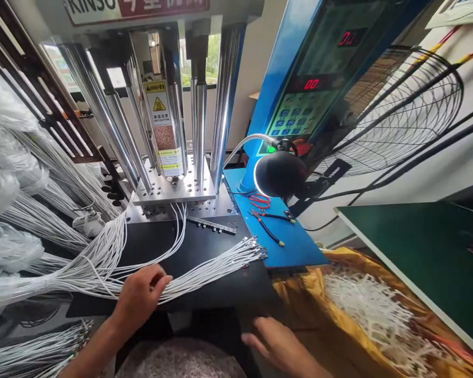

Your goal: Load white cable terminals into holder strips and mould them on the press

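My left hand (142,295) rests on a bundle of thin white cables (205,269) lying across the black worktable (205,239), its fingers curled around some of the strands. The cables' metal connector ends (252,253) fan out to the right near the blue plate. My right hand (271,341) hovers low at the table's front edge, fingers stretched out and holding nothing. A few cables run up into the mould (173,190) under the vertical press.
A vertical moulding press (169,100) stands behind the table. A black lamp (278,173), red scissors (260,200) and pliers (268,220) sit on the blue plate (295,247). White cable bundles (31,210) hang left. A yellow bag of white scraps (362,310) lies right.
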Demonstrator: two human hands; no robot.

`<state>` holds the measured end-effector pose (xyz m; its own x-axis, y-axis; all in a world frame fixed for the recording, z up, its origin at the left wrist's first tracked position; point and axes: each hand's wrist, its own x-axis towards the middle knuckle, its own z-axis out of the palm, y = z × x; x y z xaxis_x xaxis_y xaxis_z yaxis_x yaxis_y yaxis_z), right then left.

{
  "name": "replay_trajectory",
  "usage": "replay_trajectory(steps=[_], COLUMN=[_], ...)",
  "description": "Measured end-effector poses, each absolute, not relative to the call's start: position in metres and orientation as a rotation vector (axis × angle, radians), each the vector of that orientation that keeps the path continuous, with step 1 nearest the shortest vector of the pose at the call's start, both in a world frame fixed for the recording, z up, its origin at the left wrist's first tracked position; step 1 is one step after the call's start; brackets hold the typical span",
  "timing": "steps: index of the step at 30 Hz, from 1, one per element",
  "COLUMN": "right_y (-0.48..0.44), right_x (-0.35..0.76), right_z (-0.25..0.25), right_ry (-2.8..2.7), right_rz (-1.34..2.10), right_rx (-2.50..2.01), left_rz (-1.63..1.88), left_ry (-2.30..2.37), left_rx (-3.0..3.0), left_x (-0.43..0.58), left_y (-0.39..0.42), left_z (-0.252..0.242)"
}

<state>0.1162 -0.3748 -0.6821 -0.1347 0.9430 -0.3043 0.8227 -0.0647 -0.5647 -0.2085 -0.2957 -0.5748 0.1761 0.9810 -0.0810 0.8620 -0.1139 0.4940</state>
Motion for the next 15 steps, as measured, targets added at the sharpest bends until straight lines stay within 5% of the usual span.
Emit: replay_trajectory(steps=[6, 15], right_y=[-0.361, -0.351], right_x=[0.093, 0.095], right_z=[-0.627, -0.618], right_ry=[-2.077, -2.114], right_rz=[1.184, 1.216], right_rx=[-1.630, -1.631], left_rz=[-0.116, 0.268], left_ry=[1.576, 1.320], left_rx=[2.413, 1.547], left_x=[-0.144, -0.160], left_y=[-0.250, -0.225], left_z=[-0.593, -0.580])
